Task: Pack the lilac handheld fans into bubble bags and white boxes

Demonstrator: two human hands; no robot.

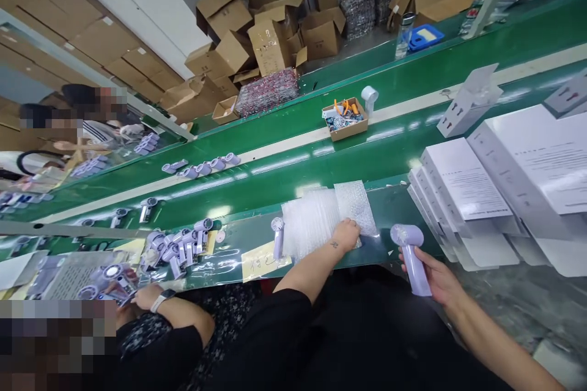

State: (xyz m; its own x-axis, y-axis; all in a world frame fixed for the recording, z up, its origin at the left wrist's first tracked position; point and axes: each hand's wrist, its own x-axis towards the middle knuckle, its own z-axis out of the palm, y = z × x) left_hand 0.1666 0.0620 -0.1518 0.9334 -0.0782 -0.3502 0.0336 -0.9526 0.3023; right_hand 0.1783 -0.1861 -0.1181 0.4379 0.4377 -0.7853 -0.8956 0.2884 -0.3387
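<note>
A lavender handheld fan is in my right hand, its round head up and the fingers wrapped round its handle. My left hand lies at the top bubble-wrap bag, its fingers closed on the bag's near part; the fingertips are partly hidden. Beneath and to the left spreads a stack of bubble-wrap bags. Left of the stack, another lavender fan lies partly on a yellow paper with handwriting.
White printed boxes stand at the right. Across the green bench sits a small carton of parts. A co-worker's hand is at the left, near a cluster of fans. More fans line the middle of the bench.
</note>
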